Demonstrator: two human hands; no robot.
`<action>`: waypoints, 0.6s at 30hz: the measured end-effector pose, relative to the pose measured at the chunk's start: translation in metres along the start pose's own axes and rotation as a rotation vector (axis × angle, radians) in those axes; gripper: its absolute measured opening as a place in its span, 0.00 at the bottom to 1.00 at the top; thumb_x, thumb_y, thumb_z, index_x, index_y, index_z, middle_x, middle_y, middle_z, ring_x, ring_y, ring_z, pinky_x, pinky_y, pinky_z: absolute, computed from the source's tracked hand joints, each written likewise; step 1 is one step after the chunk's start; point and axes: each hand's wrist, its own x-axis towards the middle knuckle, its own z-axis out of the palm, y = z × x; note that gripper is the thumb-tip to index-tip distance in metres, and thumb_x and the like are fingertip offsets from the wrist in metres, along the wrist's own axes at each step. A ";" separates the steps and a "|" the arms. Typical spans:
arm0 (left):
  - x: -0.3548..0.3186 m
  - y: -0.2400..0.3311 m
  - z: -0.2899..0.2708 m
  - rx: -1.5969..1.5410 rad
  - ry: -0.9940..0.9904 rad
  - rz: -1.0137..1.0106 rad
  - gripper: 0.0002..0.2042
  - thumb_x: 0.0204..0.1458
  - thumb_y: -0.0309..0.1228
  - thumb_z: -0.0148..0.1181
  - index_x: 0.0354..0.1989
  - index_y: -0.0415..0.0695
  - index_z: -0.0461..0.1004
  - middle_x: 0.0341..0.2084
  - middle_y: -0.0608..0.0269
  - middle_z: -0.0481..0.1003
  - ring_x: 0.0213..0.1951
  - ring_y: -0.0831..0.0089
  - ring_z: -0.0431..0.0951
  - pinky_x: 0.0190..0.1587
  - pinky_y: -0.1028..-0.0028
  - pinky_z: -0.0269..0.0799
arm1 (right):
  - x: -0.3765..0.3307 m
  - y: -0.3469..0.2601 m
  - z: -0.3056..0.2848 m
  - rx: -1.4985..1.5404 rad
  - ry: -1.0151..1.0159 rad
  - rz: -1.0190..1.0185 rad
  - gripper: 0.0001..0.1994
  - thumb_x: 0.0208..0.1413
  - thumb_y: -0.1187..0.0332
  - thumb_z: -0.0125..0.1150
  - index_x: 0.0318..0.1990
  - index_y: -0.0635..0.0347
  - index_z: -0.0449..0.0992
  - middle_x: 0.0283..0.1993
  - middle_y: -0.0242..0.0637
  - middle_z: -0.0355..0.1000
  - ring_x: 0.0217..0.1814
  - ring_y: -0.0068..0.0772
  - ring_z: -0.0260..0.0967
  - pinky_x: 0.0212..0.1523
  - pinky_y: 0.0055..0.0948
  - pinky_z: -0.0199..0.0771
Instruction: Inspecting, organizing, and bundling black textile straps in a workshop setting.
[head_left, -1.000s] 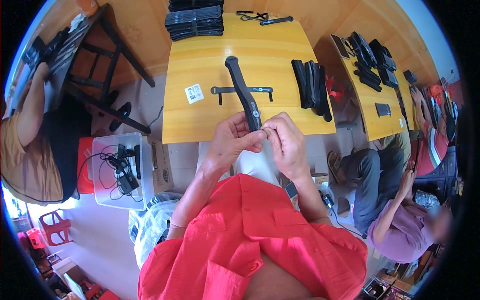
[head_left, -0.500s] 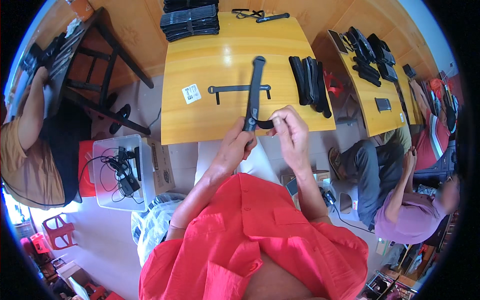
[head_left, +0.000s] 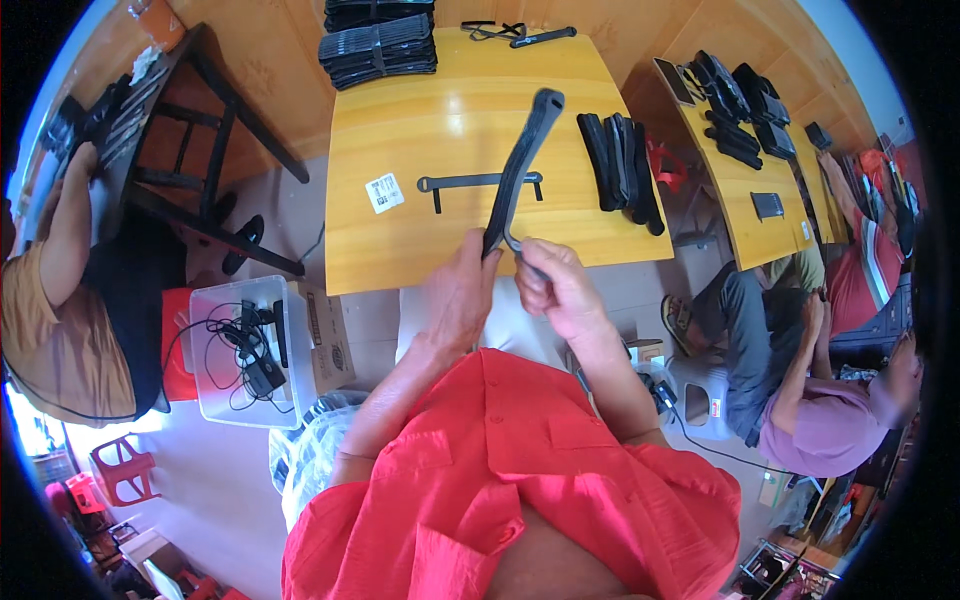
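Note:
A long dark grey strap point(head_left: 521, 160) with a rounded end rises from my hands over the near edge of the wooden table point(head_left: 400, 125), leaning to the right. My left hand point(head_left: 458, 292) is closed around its lower part. Close beside it, my right hand point(head_left: 562, 287) pinches a narrower black tail that branches off the strap near the left fingers. Beyond my hands, a similar strap point(head_left: 462, 182) lies crosswise on the table with two short black tabs hanging from it. The held strap passes in front of part of it.
A white label point(head_left: 383, 193) lies at the table's left. Bundled dark strips point(head_left: 378, 52) are stacked at the far left, and several folded black straps point(head_left: 618, 172) lie along the right edge. A plastic bin of cables point(head_left: 240, 350) stands on the left. Other people sit on both sides.
The strap's far end has swung up and to the right. My right hand has moved left and slightly down, closer to my left hand, with the black tail still pinched.

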 end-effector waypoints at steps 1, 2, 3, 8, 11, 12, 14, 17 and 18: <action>-0.001 -0.009 -0.003 0.102 -0.062 0.023 0.07 0.53 0.32 0.49 0.36 0.43 0.64 0.19 0.48 0.71 0.24 0.48 0.72 0.24 0.57 0.64 | -0.002 -0.005 -0.006 -0.005 0.014 0.000 0.15 0.55 0.59 0.52 0.20 0.55 0.63 0.12 0.24 0.54 0.10 0.15 0.51 0.10 0.15 0.51; -0.001 -0.021 -0.008 0.202 -0.107 0.072 0.08 0.53 0.32 0.49 0.39 0.42 0.64 0.20 0.46 0.71 0.25 0.46 0.72 0.25 0.56 0.64 | -0.005 -0.013 -0.015 0.212 -0.042 0.089 0.13 0.54 0.62 0.53 0.19 0.53 0.63 0.11 0.22 0.53 0.09 0.14 0.48 0.09 0.15 0.49; -0.003 -0.037 -0.018 0.260 -0.107 0.063 0.09 0.53 0.32 0.49 0.40 0.43 0.65 0.20 0.46 0.71 0.26 0.46 0.72 0.26 0.56 0.64 | -0.009 -0.021 -0.024 0.432 -0.133 0.173 0.12 0.52 0.65 0.55 0.19 0.52 0.62 0.11 0.20 0.51 0.08 0.13 0.45 0.09 0.16 0.46; -0.012 -0.139 -0.117 0.604 0.066 0.079 0.09 0.52 0.30 0.47 0.42 0.45 0.64 0.20 0.46 0.71 0.25 0.49 0.74 0.25 0.55 0.65 | -0.060 -0.096 -0.083 0.243 0.202 -0.082 0.11 0.52 0.69 0.51 0.19 0.51 0.60 0.10 0.19 0.49 0.05 0.13 0.41 0.04 0.16 0.39; -0.023 -0.178 -0.179 0.693 0.164 -0.353 0.10 0.55 0.34 0.45 0.45 0.48 0.63 0.17 0.43 0.70 0.22 0.45 0.72 0.22 0.56 0.64 | -0.094 -0.132 -0.102 0.118 0.282 -0.168 0.12 0.50 0.70 0.51 0.17 0.51 0.59 0.09 0.20 0.47 0.05 0.13 0.41 0.04 0.15 0.39; -0.028 -0.182 -0.191 0.578 0.243 -0.366 0.09 0.56 0.35 0.45 0.41 0.46 0.65 0.13 0.54 0.68 0.16 0.58 0.70 0.18 0.64 0.62 | -0.102 -0.136 -0.102 0.017 0.235 -0.179 0.13 0.50 0.70 0.51 0.17 0.51 0.58 0.09 0.21 0.47 0.05 0.14 0.41 0.04 0.15 0.39; -0.033 -0.184 -0.188 0.230 0.280 -0.349 0.09 0.57 0.36 0.45 0.39 0.46 0.66 0.13 0.61 0.65 0.15 0.67 0.66 0.18 0.69 0.59 | -0.107 -0.139 -0.098 -0.158 0.098 -0.150 0.15 0.49 0.70 0.52 0.14 0.55 0.57 0.07 0.24 0.49 0.05 0.15 0.45 0.05 0.17 0.41; -0.033 -0.171 -0.157 -0.269 0.251 -0.422 0.13 0.57 0.39 0.43 0.30 0.45 0.71 0.18 0.74 0.60 0.20 0.83 0.58 0.24 0.81 0.54 | -0.095 -0.131 -0.080 -0.461 0.060 -0.042 0.16 0.48 0.69 0.53 0.11 0.58 0.58 0.08 0.27 0.54 0.06 0.17 0.49 0.07 0.19 0.44; -0.029 -0.166 -0.142 -0.301 0.267 -0.436 0.14 0.56 0.38 0.43 0.28 0.45 0.73 0.20 0.74 0.61 0.21 0.83 0.58 0.24 0.81 0.53 | -0.090 -0.131 -0.073 -0.581 0.002 -0.029 0.17 0.48 0.69 0.54 0.11 0.61 0.61 0.09 0.30 0.58 0.08 0.18 0.52 0.09 0.20 0.47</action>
